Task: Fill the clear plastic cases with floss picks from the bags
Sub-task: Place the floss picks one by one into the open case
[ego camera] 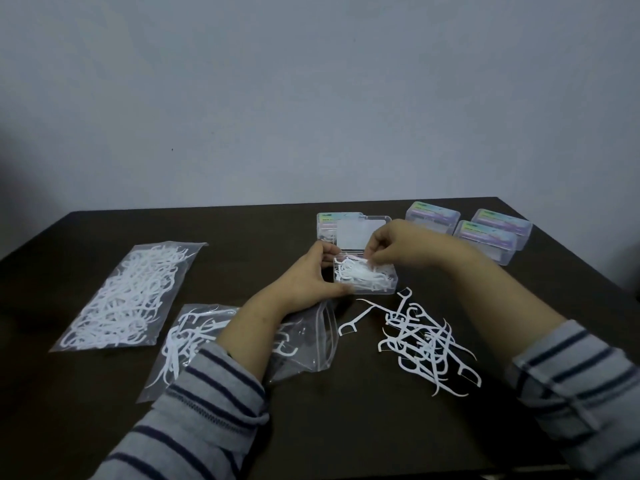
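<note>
I see left hand (311,277) gripping open case (363,275); right hand (388,245) fingers pinch picks inside. My forearm hides part of opened bag (311,344).

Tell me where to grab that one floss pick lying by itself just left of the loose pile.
Pinch the single floss pick mid-handle, coming straight down from above. It lies flat on the table, apart from the loose pile, with its long thin handle clear on both sides; the forked head at the near-left end is probably harder to pinch.
</note>
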